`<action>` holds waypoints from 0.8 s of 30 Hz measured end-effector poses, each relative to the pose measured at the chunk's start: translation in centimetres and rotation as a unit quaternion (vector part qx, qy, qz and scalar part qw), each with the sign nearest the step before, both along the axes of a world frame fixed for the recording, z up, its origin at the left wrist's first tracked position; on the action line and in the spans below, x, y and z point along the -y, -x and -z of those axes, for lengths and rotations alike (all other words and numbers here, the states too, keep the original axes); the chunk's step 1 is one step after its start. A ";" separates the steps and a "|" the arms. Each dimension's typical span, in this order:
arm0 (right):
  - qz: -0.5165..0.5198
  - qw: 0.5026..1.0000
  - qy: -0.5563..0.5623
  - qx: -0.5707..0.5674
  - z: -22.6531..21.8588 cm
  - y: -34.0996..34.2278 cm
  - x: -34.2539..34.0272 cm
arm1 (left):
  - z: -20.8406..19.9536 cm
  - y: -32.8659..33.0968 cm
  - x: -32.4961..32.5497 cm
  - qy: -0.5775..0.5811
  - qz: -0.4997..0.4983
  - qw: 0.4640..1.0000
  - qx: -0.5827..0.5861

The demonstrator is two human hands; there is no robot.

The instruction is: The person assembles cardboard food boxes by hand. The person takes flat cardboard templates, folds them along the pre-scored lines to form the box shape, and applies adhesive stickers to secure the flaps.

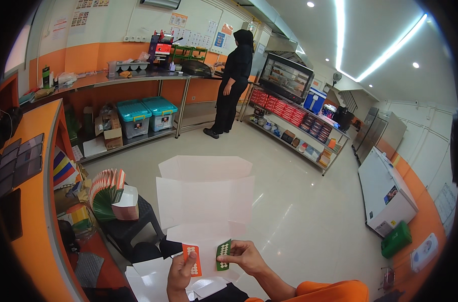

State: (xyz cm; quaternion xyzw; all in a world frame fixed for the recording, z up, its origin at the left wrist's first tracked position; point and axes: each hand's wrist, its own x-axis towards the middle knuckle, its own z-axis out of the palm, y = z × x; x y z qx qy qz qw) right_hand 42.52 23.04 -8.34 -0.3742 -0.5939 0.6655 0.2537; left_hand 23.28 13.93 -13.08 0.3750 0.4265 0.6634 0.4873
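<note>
My left hand (178, 276) pinches a small orange card or packet (195, 267) with a pale pattern, thumb on its face. Across from it, my right hand (248, 258) grips a similar green one (223, 250) by its right side. The two are upright and a short gap apart. Both are held over an unfolded white cardboard box blank (204, 201), spread out in front of me with its flaps raised. More white card (148, 279) lies under my left hand. Whether the orange and green pieces are single or stacked, I cannot tell.
A fanned stack of orange and green packets (107, 196) stands with a folded white box (126, 205) on a dark stool (141, 221) at my left. An orange counter (37, 201) runs alongside. Farther off, a person in black (235, 83) stands at a steel worktable; a chest freezer (387, 189) is at right.
</note>
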 end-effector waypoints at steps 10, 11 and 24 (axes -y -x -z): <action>0.043 0.988 0.089 -0.121 0.9 0.6 0.6 | 1.5 0.3 -1.1 -0.036 -0.090 0.986 0.138; 0.052 0.991 0.080 -0.096 1.3 0.8 0.5 | 1.9 0.4 -1.0 -0.042 -0.070 0.987 0.137; 0.071 0.996 0.031 -0.051 3.5 2.4 1.3 | -4.2 -2.5 0.6 0.095 -0.230 0.937 -0.245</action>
